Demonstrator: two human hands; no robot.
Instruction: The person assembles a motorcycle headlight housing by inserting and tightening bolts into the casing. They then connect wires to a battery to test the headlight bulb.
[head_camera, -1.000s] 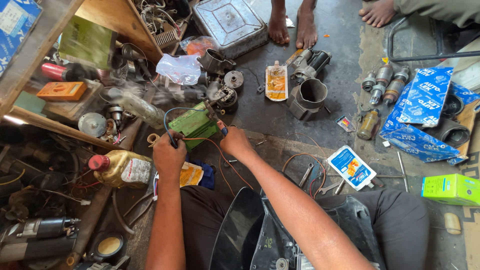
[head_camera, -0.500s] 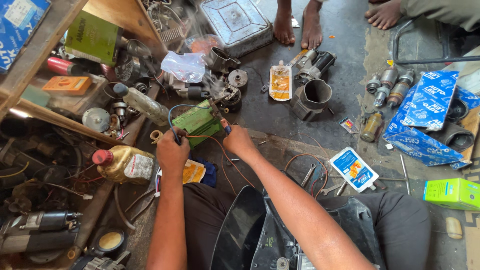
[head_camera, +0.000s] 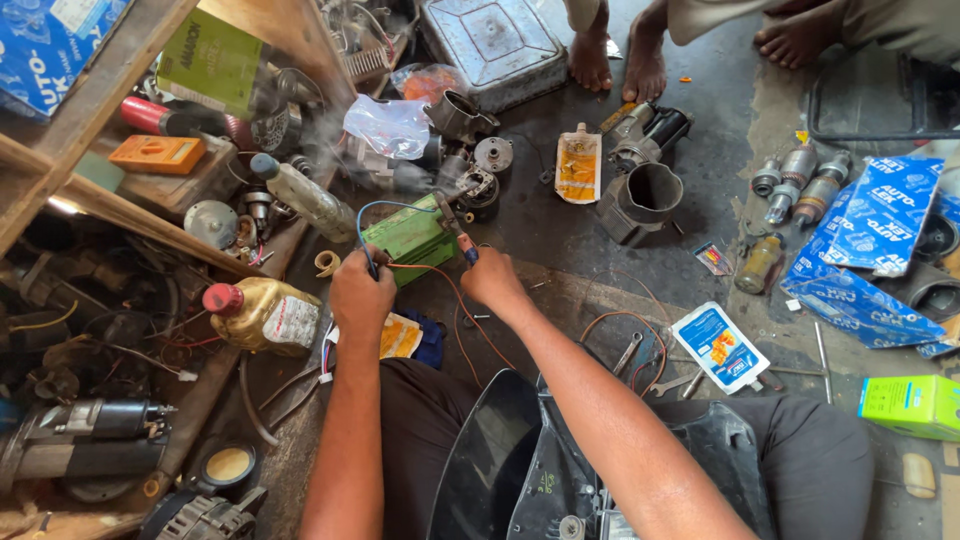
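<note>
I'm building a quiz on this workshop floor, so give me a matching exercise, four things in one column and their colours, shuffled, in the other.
Things:
1. small battery under the hands
2. oil jug with red cap
3. multimeter on the shelf
4. cylindrical housing

Colours:
A. orange
B. grey metal
C. green
D. golden yellow

Pairs: 1-C, 2-D, 3-A, 4-B
</note>
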